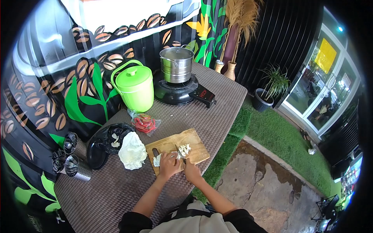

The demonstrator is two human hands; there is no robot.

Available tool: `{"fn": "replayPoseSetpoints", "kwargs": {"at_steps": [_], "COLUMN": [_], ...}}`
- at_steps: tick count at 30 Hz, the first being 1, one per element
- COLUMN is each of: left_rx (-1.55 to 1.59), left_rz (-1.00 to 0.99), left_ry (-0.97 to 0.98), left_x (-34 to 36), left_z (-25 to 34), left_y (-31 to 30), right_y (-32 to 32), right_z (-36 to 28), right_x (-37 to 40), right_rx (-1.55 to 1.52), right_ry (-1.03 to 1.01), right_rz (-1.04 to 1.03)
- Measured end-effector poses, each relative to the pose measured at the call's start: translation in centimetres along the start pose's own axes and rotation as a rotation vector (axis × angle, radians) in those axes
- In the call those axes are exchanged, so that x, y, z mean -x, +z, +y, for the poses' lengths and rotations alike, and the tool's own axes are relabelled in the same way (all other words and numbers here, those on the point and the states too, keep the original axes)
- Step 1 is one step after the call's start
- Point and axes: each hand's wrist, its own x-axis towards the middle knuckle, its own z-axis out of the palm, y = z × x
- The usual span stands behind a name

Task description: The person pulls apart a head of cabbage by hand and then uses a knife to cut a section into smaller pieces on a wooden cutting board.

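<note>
A wooden cutting board (193, 137) lies near the table edge in front of me. My left hand (168, 166) has its fingers bent and pressed onto a pale piece of cabbage (157, 160) on the board. In my right hand (192, 172) is the handle of a knife, most of which my hand hides. Its blade stands at the cabbage, close to my left fingertips. A small heap of chopped cabbage (184, 149) sits just beyond the blade. Left of the board rests a large loose cabbage leaf (132, 151).
A black plastic bag (120, 132), a bag of red chillies (145, 124) and metal cutlery holders (79, 169) stand to the left. Behind are a green lidded bucket (134, 87) and a steel pot (176, 66) on a black stove (171, 94). The woven-look table (105, 190) ends at right.
</note>
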Motion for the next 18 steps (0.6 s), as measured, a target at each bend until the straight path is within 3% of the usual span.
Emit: {"fn": "replayPoseSetpoints", "kwargs": {"at_steps": [5, 9, 12, 18], "left_rx": [0.017, 0.026, 0.014, 0.071], "left_rz": [-0.006, -0.012, -0.027, -0.009], "left_ry": [-0.018, -0.024, -0.015, -0.051], "left_x": [0.0, 0.1, 0.1, 0.1], "left_z": [0.1, 0.1, 0.1, 0.2], "left_y": [0.1, 0.2, -0.1, 0.0], "right_y": [1.3, -1.7, -2.7, 0.3], "right_z": [0.1, -0.4, 0.1, -0.5], "right_x": [-1.0, -1.6, -0.7, 1.0], "right_rx": [-0.007, 0.148, 0.096, 0.067], "right_ry": [-0.021, -0.096, -0.142, 0.000], "right_rz": [0.027, -0.004, -0.017, 0.008]}}
